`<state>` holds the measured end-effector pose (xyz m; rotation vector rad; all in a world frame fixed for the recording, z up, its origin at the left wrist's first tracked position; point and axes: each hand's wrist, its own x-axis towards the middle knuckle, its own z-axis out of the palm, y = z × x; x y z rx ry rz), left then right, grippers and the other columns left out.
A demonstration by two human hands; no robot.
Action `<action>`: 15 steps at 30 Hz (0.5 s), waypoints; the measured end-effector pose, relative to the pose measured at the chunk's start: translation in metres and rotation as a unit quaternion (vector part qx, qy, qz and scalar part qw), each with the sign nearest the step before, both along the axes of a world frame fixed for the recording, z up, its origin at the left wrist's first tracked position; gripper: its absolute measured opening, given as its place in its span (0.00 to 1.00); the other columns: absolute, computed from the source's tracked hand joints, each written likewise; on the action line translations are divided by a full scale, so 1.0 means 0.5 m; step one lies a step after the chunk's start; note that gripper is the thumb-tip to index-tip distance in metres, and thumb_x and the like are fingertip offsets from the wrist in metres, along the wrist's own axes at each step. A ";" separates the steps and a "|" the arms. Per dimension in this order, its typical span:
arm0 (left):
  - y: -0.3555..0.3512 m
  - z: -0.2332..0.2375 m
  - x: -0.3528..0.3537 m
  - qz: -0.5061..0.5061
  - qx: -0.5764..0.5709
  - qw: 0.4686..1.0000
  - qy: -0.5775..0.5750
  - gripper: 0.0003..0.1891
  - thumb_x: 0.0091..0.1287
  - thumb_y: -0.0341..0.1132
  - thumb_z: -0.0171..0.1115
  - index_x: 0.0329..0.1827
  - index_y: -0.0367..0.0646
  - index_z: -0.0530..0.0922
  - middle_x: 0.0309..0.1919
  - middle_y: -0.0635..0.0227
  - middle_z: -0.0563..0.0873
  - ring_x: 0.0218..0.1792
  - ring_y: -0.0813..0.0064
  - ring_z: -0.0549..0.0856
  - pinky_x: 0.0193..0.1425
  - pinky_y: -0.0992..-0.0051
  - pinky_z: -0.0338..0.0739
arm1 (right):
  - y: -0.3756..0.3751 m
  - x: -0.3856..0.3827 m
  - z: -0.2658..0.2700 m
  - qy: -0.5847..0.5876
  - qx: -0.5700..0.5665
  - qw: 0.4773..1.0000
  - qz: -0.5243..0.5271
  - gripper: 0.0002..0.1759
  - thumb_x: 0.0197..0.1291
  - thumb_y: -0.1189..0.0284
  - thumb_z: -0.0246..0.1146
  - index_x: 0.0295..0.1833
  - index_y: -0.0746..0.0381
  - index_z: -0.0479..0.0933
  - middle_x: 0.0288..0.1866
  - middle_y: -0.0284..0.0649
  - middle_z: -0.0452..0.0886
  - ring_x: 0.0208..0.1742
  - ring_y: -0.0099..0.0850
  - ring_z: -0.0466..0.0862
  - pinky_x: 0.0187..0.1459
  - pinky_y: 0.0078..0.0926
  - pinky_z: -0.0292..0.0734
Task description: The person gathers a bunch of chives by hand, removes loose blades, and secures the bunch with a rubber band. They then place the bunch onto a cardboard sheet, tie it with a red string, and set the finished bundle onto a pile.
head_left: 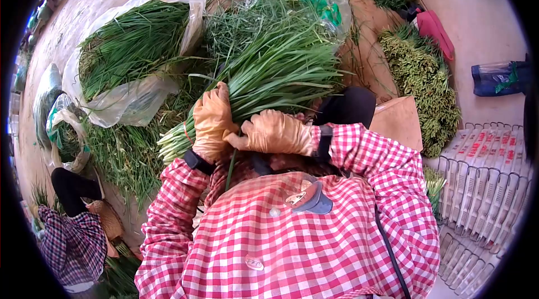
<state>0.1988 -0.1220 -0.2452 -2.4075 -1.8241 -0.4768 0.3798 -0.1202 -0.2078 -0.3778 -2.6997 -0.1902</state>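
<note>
A thick bundle of green chives (286,69) lies across in front of my chest, pale stem ends to the left, leaves fanning up and right. A red band (186,129) circles it near the stem ends. My gloved left hand (212,122) is wrapped round the stems just beside that band. Against the lower side of the bundle, my gloved right hand (274,133) is closed, its fingertips meeting the left thumb. One loose green blade (231,170) hangs below where the hands meet; what the right fingertips pinch is hidden.
Loose chives and trimmings (126,153) cover the floor ahead. A clear plastic bag (135,105) of chives lies at left, another bag (345,10) beyond. Stacked bundles (424,91) and wire-handled white crates (477,181) are at right. Another person in a checked sleeve (73,237) sits at lower left.
</note>
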 end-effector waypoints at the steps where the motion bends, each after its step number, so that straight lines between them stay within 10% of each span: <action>1: 0.001 -0.003 -0.004 0.000 0.011 1.000 -0.004 0.43 0.38 0.43 0.69 0.60 0.33 0.66 0.40 0.59 0.78 0.42 0.60 0.78 0.47 0.65 0.73 | 0.005 -0.009 -0.010 0.026 -0.017 1.000 0.003 0.15 0.55 0.69 0.56 0.50 0.54 0.71 0.19 0.32 0.69 0.18 0.28 0.75 0.14 0.28 0.65; 8: -0.003 0.003 -0.012 -0.008 0.035 0.999 0.003 0.37 0.49 0.45 0.64 0.60 0.30 0.65 0.38 0.58 0.78 0.42 0.60 0.78 0.46 0.64 0.72 | 0.025 0.002 -0.007 0.083 -0.128 0.988 -0.002 0.11 0.60 0.70 0.56 0.47 0.61 0.74 0.26 0.39 0.78 0.21 0.32 0.79 0.20 0.27 0.73; 10: -0.009 0.015 -0.001 -0.010 0.032 0.999 0.003 0.38 0.50 0.45 0.64 0.60 0.29 0.65 0.39 0.57 0.78 0.42 0.60 0.78 0.46 0.64 0.72 | 0.058 0.015 0.011 0.323 -0.228 0.917 -0.046 0.10 0.63 0.69 0.56 0.47 0.62 0.75 0.31 0.41 0.81 0.22 0.34 0.80 0.23 0.27 0.76; 12: -0.020 0.038 0.017 0.001 -0.015 1.000 0.006 0.43 0.47 0.46 0.67 0.62 0.27 0.62 0.41 0.57 0.76 0.42 0.60 0.77 0.46 0.65 0.72 | 0.097 0.074 0.116 0.417 -0.476 0.730 -0.258 0.10 0.66 0.67 0.56 0.45 0.63 0.76 0.34 0.43 0.83 0.23 0.37 0.80 0.27 0.27 0.78; 15: -0.034 0.031 0.042 0.025 -0.029 0.996 0.074 0.55 0.35 0.49 0.75 0.64 0.22 0.58 0.43 0.54 0.74 0.43 0.59 0.76 0.46 0.65 0.71 | 0.180 0.141 0.179 0.167 -0.190 0.855 -0.453 0.12 0.67 0.67 0.55 0.44 0.65 0.75 0.27 0.44 0.81 0.24 0.41 0.81 0.27 0.33 0.78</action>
